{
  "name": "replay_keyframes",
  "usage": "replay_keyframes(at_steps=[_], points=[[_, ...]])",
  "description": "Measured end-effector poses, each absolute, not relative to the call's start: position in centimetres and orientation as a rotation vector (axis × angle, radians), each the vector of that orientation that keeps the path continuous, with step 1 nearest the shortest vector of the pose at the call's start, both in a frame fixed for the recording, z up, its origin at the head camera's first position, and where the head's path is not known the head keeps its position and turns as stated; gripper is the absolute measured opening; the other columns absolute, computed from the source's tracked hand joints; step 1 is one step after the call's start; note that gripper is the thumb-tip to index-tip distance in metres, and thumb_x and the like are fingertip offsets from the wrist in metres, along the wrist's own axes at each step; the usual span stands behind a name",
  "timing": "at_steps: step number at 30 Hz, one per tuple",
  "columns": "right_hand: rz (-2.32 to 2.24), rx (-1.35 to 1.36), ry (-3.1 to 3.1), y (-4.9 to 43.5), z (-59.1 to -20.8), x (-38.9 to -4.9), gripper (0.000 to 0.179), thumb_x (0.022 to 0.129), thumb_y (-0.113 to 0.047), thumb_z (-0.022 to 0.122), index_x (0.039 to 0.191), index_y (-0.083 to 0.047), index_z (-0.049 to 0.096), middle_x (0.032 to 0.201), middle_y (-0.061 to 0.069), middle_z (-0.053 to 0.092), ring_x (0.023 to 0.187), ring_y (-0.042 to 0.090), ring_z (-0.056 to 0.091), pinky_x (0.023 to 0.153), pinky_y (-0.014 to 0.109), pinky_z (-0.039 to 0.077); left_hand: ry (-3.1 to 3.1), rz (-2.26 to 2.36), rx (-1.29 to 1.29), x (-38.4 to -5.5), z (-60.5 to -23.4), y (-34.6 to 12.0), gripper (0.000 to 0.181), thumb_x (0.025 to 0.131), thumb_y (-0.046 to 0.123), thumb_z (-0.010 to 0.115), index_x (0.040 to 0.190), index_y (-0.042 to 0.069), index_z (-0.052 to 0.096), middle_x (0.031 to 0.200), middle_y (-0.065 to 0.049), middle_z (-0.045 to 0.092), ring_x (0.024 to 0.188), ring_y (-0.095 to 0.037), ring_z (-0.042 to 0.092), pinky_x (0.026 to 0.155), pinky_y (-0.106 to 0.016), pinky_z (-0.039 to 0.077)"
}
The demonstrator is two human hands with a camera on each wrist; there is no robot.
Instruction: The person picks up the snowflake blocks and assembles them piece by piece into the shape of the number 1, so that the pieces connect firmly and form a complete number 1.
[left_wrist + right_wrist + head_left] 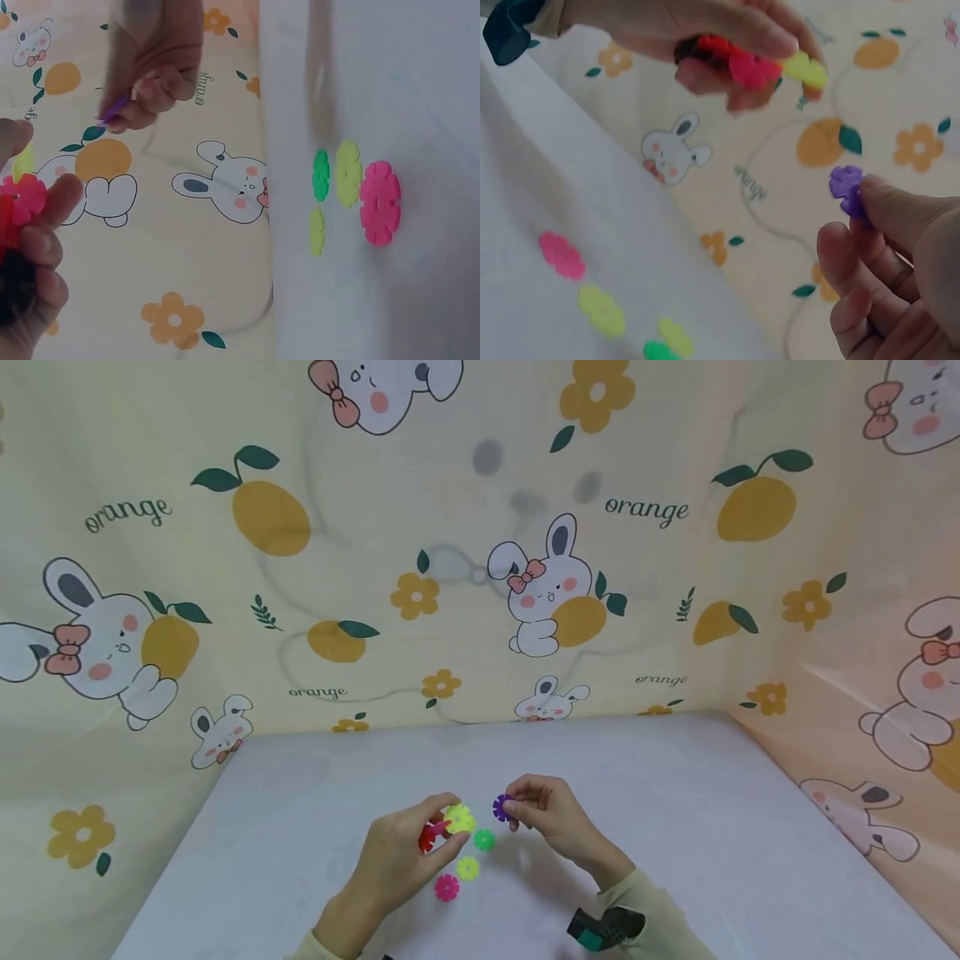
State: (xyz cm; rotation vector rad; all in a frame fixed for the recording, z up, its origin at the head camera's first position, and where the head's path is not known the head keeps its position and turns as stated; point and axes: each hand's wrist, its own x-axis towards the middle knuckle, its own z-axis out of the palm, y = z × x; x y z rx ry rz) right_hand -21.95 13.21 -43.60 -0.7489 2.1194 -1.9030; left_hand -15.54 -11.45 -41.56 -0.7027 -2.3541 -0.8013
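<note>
My left hand (405, 843) grips several joined notched plastic discs: a yellow disc (460, 819) at one end, then a pink disc (754, 70), a red disc (427, 838) and a black disc (16, 287). Thumb and index finger of my right hand (551, 814) pinch a single purple disc (847, 191), held apart from the joined ones. Both hands are raised above the table. Below them lie a loose green disc (484, 839), a yellow disc (468, 868) and a pink disc (447, 887). A second loose yellow disc (317, 232) shows in the wrist views.
The white tabletop (300, 827) runs back to a hanging cloth (450, 643) printed with rabbits and oranges. More of this cloth stands along both sides. A dark strap (609, 928) circles my right wrist.
</note>
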Motion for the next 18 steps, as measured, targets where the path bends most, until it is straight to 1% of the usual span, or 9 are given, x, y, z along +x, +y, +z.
replay_keyframes(at_steps=[3,5,10,14,18], points=[[-1.929,-0.800,2.121,13.0,-43.0,-21.4,0.021,0.099,-0.011,0.064,0.101,0.010,0.063,0.086,-0.004,0.070,0.068,0.004,0.063,0.064,0.020,0.054,-2.385,-0.861,-0.661,-15.4,-41.5,-11.2,0.041,0.079,0.024,0.087,0.114,0.013,0.070,0.085,0.003,0.077,0.062,0.004,0.055,0.056,-0.007,0.046],[-1.936,-0.802,2.121,12.9,-42.6,-21.1,0.021,0.100,-0.012,0.063,0.100,0.010,0.062,0.082,-0.006,0.071,0.066,0.004,0.063,0.061,0.020,0.052,-2.397,-0.900,-0.636,-15.3,-41.4,-11.1,0.040,0.079,0.024,0.087,0.114,0.013,0.071,0.090,0.001,0.078,0.066,0.001,0.062,0.059,-0.009,0.049],[-1.935,-0.755,2.124,12.5,-41.4,-20.2,0.021,0.101,-0.014,0.062,0.100,0.007,0.060,0.071,-0.006,0.069,0.060,0.005,0.064,0.055,0.018,0.048,-2.422,-1.015,-0.597,-15.2,-41.2,-10.9,0.038,0.079,0.022,0.087,0.114,0.013,0.074,0.099,-0.001,0.079,0.080,-0.008,0.072,0.067,-0.012,0.055],[-1.929,-0.831,2.132,12.2,-40.9,-19.8,0.019,0.100,-0.011,0.062,0.101,0.008,0.063,0.071,-0.001,0.068,0.061,0.005,0.063,0.058,0.020,0.054,-2.425,-1.093,-0.599,-15.1,-41.0,-10.8,0.038,0.080,0.020,0.087,0.115,0.012,0.074,0.104,-0.003,0.079,0.085,-0.012,0.074,0.071,-0.015,0.057],[-1.907,-0.928,2.109,12.2,-40.9,-19.7,0.020,0.102,-0.009,0.059,0.102,0.009,0.067,0.076,0.012,0.068,0.065,0.005,0.062,0.062,0.025,0.058,-2.442,-1.133,-0.627,-15.2,-41.0,-10.8,0.038,0.081,0.022,0.086,0.115,0.012,0.074,0.105,-0.003,0.079,0.087,-0.013,0.073,0.073,-0.017,0.058]])
